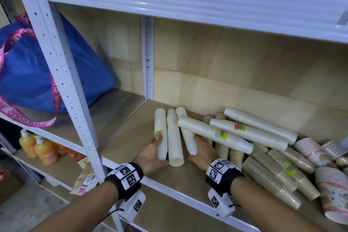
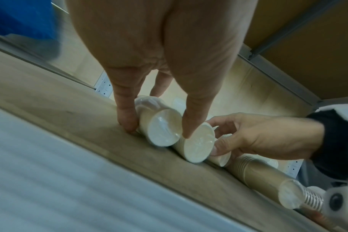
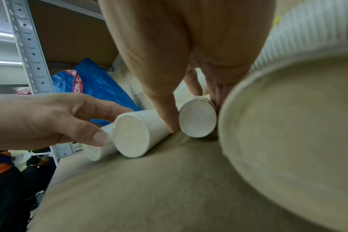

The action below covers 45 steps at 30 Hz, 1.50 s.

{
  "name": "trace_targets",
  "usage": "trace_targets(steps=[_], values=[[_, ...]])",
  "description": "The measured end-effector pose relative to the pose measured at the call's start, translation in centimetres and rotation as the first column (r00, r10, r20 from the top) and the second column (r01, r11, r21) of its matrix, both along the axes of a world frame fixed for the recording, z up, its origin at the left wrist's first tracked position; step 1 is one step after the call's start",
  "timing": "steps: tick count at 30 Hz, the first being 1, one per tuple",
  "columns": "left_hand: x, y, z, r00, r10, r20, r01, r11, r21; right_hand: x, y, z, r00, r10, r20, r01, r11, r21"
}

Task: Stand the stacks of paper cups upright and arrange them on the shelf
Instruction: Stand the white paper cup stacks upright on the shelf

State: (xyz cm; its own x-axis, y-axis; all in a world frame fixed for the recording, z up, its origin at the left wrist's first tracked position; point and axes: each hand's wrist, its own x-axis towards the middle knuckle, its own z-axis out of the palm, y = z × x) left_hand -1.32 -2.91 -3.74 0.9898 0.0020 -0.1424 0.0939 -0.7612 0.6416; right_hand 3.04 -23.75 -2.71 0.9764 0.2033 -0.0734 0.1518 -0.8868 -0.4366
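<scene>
Two hands reach onto the shelf board (image 1: 131, 137), each working at the near end of a lying stack of white paper cups. The left hand (image 1: 150, 156) has its thumb and fingers curled round the leftmost white stack (image 1: 160, 133), gripping it close to the board's front edge. The right hand (image 1: 203, 150) pinches the third white stack (image 1: 188, 137) between thumb and fingers, near that same front edge. Between the two held stacks lies a middle white stack (image 1: 175, 141), touching the one in the left hand; no hand holds it.

All three stacks lie flat, long axes running from the front edge toward the back wall. Their closed bottoms face the front, as both wrist views show, so the open mouths point toward the back.

Judging from this, the task is barely begun: no stack on the board stands upright yet. The two gripped stacks look like the first to be tipped up.

Further right along the board, three longer white stacks (image 1: 250, 133) lie crosswise on a pile, slanting from the back toward the front right. Under and beyond them lie brown stacks (image 1: 273, 175), also on their sides, and at the far right patterned pink stacks (image 1: 312, 150). All of these remain to be stood and arranged. Left of the board, past the upright post (image 1: 62, 73), sits a blue bag (image 1: 37, 73).
</scene>
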Motion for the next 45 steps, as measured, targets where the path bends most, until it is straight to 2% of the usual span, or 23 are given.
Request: trace_targets(steps=[5,10,18,23,30,35,40,45], values=[[0.2,0.5,1.0,0.999,0.035,-0.014,-0.034,0.998,0.052,-0.2,-0.3,0.7,1.000,-0.020,0.002,0.021,0.999,-0.034],[0.9,1.5,4.3,0.999,0.039,0.016,-0.040,0.994,0.100,-0.5,-0.4,3.1,0.996,-0.024,0.084,0.031,0.996,-0.084],[2.5,2.0,10.9,0.983,0.041,0.177,-0.078,0.974,0.212,-0.2,0.2,9.6,0.942,0.064,0.331,0.013,0.975,-0.223],[3.6,1.9,14.0,0.947,0.107,0.303,-0.154,0.978,0.138,1.2,1.0,13.5,0.882,0.119,0.456,0.002,0.967,-0.256],[6.2,1.9,17.6,0.880,0.117,0.460,-0.169,0.983,0.072,3.9,2.6,18.5,0.840,0.154,0.520,-0.024,0.969,-0.247],[8.8,2.4,19.4,0.869,0.091,0.486,-0.129,0.991,0.045,5.8,3.7,21.3,0.829,0.218,0.516,-0.071,0.955,-0.288],[10.8,3.1,21.3,0.870,0.021,0.492,-0.093,0.988,0.122,7.3,5.2,24.0,0.801,0.262,0.538,-0.135,0.955,-0.264],[12.9,4.5,22.7,0.873,0.003,0.488,-0.115,0.973,0.199,8.9,8.1,25.7,0.767,0.298,0.568,-0.190,0.952,-0.241]])
